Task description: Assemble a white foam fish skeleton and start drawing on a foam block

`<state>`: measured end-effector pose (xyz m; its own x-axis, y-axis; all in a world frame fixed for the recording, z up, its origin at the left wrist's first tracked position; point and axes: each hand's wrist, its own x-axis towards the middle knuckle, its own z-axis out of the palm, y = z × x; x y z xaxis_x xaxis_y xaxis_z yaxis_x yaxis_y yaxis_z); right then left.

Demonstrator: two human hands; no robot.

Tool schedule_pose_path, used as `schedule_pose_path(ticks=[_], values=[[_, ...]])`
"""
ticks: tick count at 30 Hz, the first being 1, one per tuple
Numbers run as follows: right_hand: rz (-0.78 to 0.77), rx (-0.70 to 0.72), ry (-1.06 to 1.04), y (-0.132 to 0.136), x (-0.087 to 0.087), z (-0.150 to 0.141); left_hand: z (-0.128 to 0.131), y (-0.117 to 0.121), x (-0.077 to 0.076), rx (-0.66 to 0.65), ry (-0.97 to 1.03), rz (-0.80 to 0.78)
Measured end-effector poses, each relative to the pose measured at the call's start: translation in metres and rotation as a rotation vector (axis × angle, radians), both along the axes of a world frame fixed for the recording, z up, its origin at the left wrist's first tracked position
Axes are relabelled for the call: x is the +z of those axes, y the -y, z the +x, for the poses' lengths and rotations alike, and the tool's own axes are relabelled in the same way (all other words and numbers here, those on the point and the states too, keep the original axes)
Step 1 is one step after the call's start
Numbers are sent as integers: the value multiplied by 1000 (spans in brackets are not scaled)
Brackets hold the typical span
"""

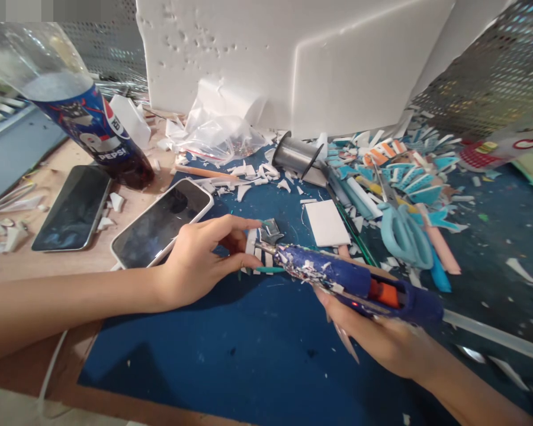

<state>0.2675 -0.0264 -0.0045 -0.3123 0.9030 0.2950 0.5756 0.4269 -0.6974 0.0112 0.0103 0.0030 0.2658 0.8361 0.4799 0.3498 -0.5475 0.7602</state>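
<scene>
My right hand [373, 334] is wrapped round a blue hot glue gun [328, 269], its barrel crusted with white and coloured scraps and a small red light glowing on its side. A pale glue stick [493, 334] sticks out of its rear. Between the thumb and forefinger of my left hand [195, 260] is a small white foam piece [251, 241], partly hidden by the fingers. The gun's metal nozzle [265, 248] is right at this piece; whether they touch I cannot tell. A small dark grey piece [272, 228] lies just behind the nozzle.
Two phones, one dark [73, 207] and one white-cased [162, 225], and a Pepsi bottle [102, 130] stand left. Behind are a plastic bag [222, 139] and a wire spool [295, 155]. Light-blue scissors [404, 231] lie right among scraps on the blue mat [204, 361].
</scene>
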Motion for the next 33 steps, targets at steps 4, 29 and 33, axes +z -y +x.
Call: schedule_pose_path(ticks=[4, 29, 33], values=[[-5, 19, 26, -10, 21, -11, 1, 0, 0, 28, 6, 27], [338, -220, 698, -34, 12, 125, 2, 2, 2, 28, 31, -119], [331, -241, 758, -26, 51, 99, 1, 2, 2, 24, 26, -120]])
